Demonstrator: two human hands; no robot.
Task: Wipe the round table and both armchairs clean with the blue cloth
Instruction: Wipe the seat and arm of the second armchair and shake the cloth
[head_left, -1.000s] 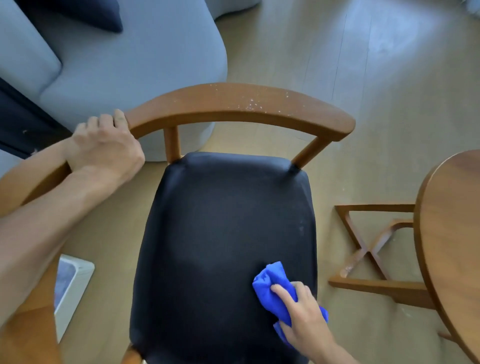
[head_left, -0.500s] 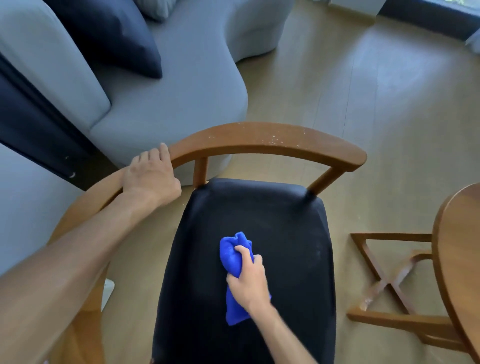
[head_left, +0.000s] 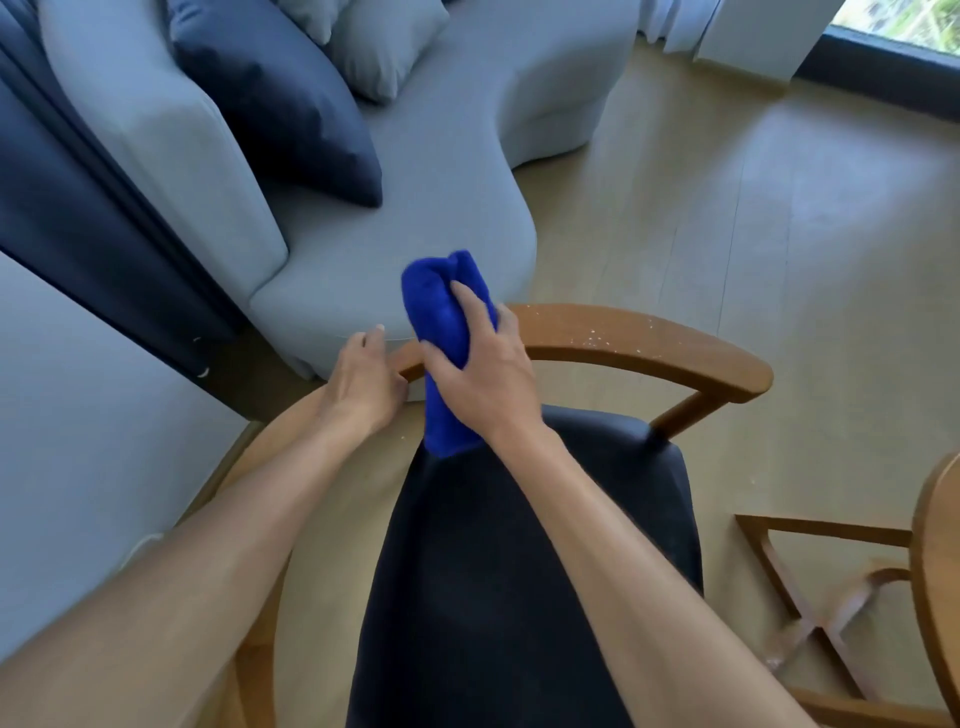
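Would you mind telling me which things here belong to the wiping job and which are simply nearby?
Part of the job:
- blue cloth, gripped in the right hand
- armchair, crumbs on its rail
- left hand on the rail
- round table

Simply nearby:
- grey sofa
- dark cushion

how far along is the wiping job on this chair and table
Done: nothing provably; the black seat shows no crumbs. In hand: the right hand grips the blue cloth at the wooden backrest, where pale specks remain. Left: that rail, the round table, and a second armchair, unseen.
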